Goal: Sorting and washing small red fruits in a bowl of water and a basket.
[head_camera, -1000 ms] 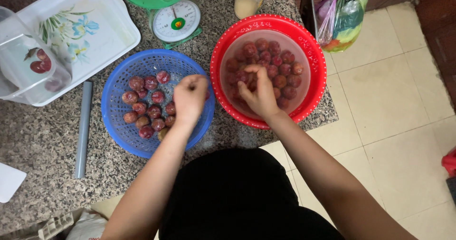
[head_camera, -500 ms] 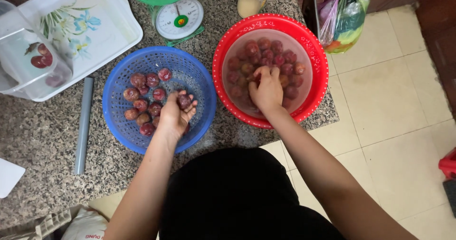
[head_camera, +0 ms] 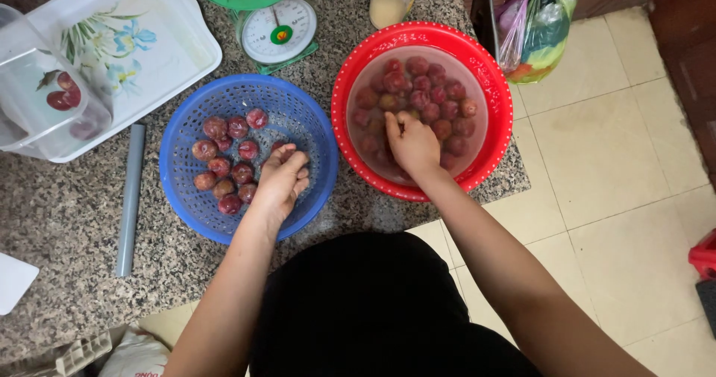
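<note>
Your left hand (head_camera: 282,177) curled over plums (head_camera: 233,161) in the blue colander (head_camera: 186,198) at frame centre-left, your right hand (head_camera: 412,144) closed on a plum in the red basin (head_camera: 492,79), upper centre, both on the granite bench (head_camera: 60,220).

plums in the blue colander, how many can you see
About 11 plums show in the blue colander, clustered on its left side beside the left hand; more may be hidden under it.

Bare desk (head_camera: 74,220) is left at the near-left — crossed only by a grey tube (head_camera: 128,198) (behind it, a white tray (head_camera: 179,34) and scale (head_camera: 277,30)).
</note>
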